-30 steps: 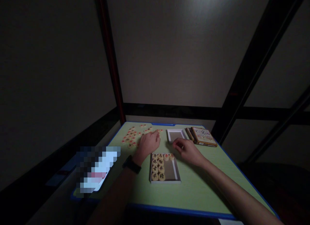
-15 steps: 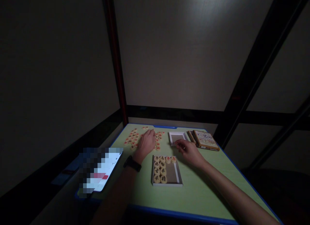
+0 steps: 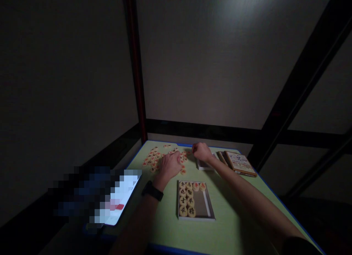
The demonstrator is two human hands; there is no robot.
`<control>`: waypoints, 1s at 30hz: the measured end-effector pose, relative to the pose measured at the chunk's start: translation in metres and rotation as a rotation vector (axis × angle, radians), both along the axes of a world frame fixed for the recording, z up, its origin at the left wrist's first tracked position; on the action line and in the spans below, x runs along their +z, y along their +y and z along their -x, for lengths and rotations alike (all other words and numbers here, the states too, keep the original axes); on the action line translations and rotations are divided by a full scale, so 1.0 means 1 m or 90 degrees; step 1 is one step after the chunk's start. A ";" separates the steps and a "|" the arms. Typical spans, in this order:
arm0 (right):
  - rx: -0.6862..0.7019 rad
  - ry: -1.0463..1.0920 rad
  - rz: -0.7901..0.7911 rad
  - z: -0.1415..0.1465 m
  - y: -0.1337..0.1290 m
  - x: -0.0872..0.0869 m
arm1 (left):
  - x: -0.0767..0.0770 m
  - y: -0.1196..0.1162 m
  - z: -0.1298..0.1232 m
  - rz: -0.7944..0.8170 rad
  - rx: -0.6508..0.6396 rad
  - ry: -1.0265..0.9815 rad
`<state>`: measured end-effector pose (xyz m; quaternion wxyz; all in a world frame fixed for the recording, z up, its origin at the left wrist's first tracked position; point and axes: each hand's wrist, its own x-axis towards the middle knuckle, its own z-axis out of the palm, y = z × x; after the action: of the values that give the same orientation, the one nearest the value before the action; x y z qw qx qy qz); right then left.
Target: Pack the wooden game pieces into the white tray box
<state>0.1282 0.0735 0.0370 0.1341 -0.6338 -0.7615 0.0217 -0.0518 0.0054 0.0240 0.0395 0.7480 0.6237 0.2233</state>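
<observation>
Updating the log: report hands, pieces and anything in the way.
Left hand at loose pieces, grip unclear. Right hand curled, contents unclear, partly blocking view of white tray. Nearer box: ten pieces in, room left.

a black band [image 3: 152, 191] circles the left wrist [image 3: 159, 182].

Clock positions are referenced to the near tray [image 3: 202, 205]. Worktop [image 3: 165, 227]: one. Trays: two, the near tray and the far tray [image 3: 203, 166] at twelve o'clock. Near-tray contents: ten discs, comprising eight black-marked discs [image 3: 183, 201] and two red-marked discs [image 3: 202, 186]. Loose discs [image 3: 154, 156], eleven o'clock: several dozen, partly hidden, exact count indeterminable. Flat boxes or lids [image 3: 240, 162], two o'clock: two. Lit device [image 3: 123, 198], nine o'clock: one. Hands: two, left hand [image 3: 171, 165] and right hand [image 3: 202, 152].
</observation>
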 end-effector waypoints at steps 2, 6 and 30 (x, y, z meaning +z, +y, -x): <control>-0.024 -0.030 0.009 0.006 0.013 -0.003 | -0.001 0.000 0.000 0.009 0.006 0.009; -0.009 -0.084 0.028 0.010 0.030 -0.009 | -0.004 0.001 -0.001 0.020 -0.001 0.040; 0.175 -0.159 0.074 0.027 0.021 -0.003 | -0.007 0.004 0.002 -0.084 0.031 -0.024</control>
<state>0.1009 0.0942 0.0345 -0.0024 -0.5279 -0.8493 0.0052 -0.0543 0.0092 0.0167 -0.0035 0.7293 0.6247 0.2788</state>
